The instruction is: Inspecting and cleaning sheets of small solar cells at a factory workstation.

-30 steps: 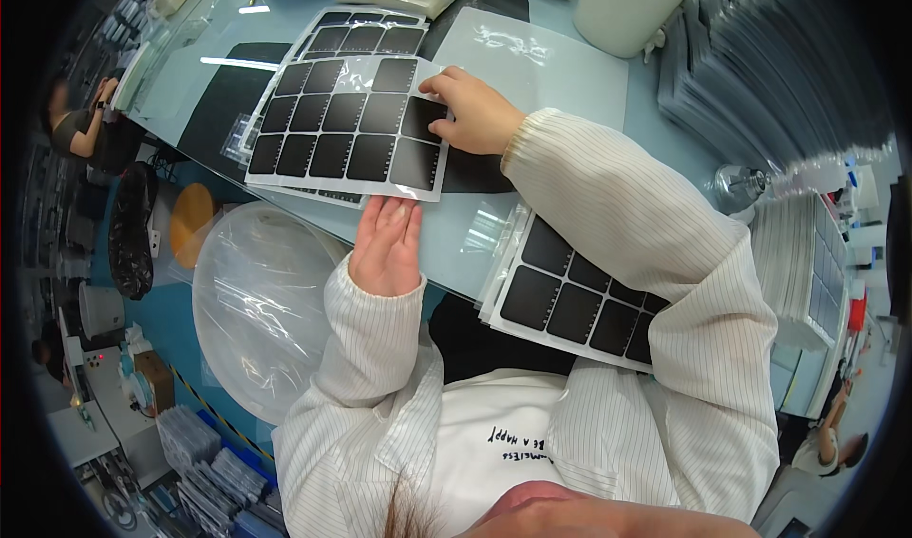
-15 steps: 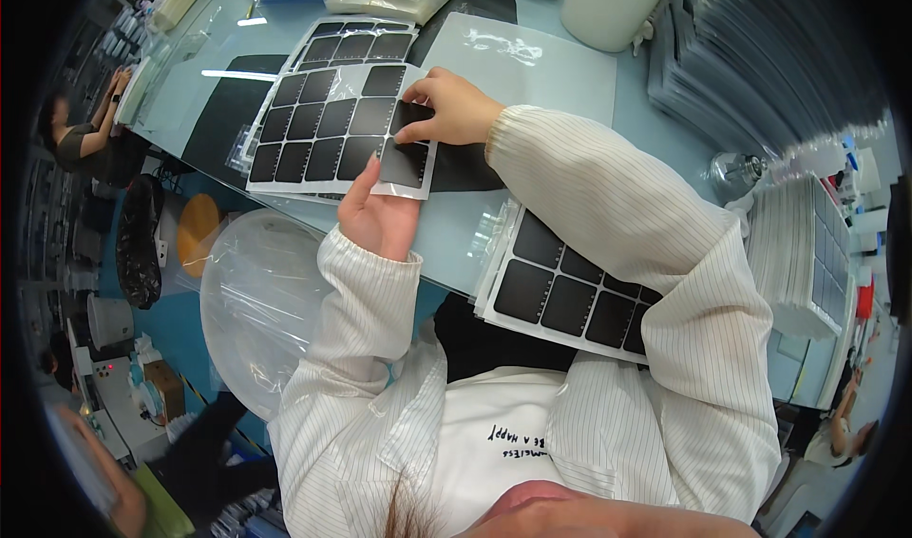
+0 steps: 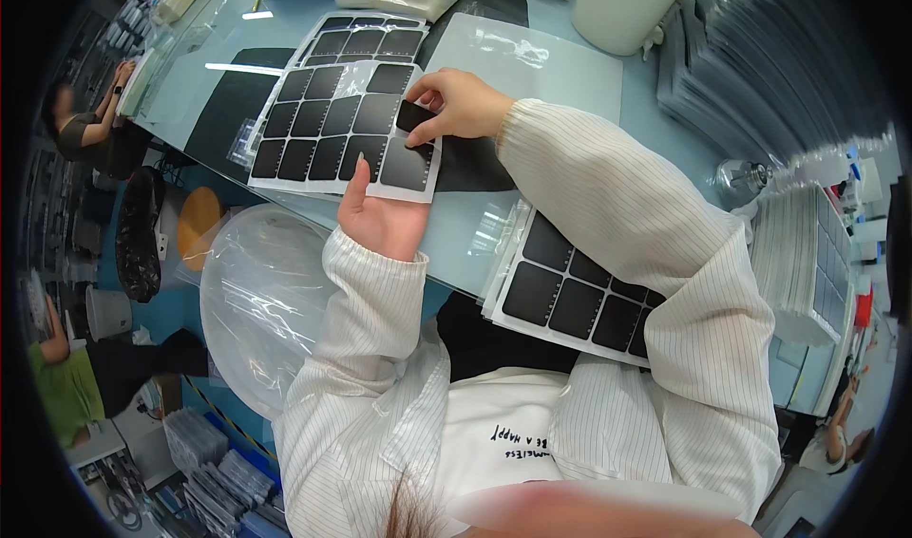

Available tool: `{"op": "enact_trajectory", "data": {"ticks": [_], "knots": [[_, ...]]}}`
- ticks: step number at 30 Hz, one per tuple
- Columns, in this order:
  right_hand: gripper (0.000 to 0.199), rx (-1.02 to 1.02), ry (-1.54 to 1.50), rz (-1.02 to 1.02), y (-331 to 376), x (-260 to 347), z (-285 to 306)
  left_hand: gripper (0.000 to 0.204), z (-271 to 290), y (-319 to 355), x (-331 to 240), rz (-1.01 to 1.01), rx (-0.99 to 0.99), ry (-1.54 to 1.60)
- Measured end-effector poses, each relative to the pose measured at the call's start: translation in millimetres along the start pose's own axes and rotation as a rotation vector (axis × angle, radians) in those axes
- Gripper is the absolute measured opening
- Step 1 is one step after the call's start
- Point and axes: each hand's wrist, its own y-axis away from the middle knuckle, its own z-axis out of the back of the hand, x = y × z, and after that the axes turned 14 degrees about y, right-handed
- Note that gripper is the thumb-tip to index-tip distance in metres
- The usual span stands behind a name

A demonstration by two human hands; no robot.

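**Both hands crowding the same end of the sheet**

So the sheet of dark rounded squares [image 3: 328,125] is left of and above centre in the frame, its long axis running roughly left to right. Nearly all of it reaches left, away from the right hand [image 3: 461,106], which comes in over its right edge. That hand is curled, thumb and index fingertip parted across a dark square [image 3: 415,116] at that edge; can't tell if it's actually pinching anything.

The left hand [image 3: 385,225] sits just below, palm up, holding the bottom edge near the lower right corner: thumb over the top, fingers hidden underneath. Neither hand is really nearer, since both overlap the sheet, but the far left end has no hand on it.

Another printed sheet [image 3: 366,42] pokes out above, on the glossy table [image 3: 451,229]. There's also a similar pile [image 3: 575,308] right of centre, lower down.
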Motion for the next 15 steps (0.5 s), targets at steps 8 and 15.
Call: {"op": "enact_trajectory", "data": {"ticks": [8, 15], "knots": [[0.064, -0.011, -0.002, -0.013, -1, 2, 2, 0.052, -2, 2, 2, -0.021, -0.002, -0.025], [0.055, 0.086, 0.033, -0.037, -1, 10, 9, 0.053, 0, 1, 0, 0.005, -0.045, -0.004]]}}
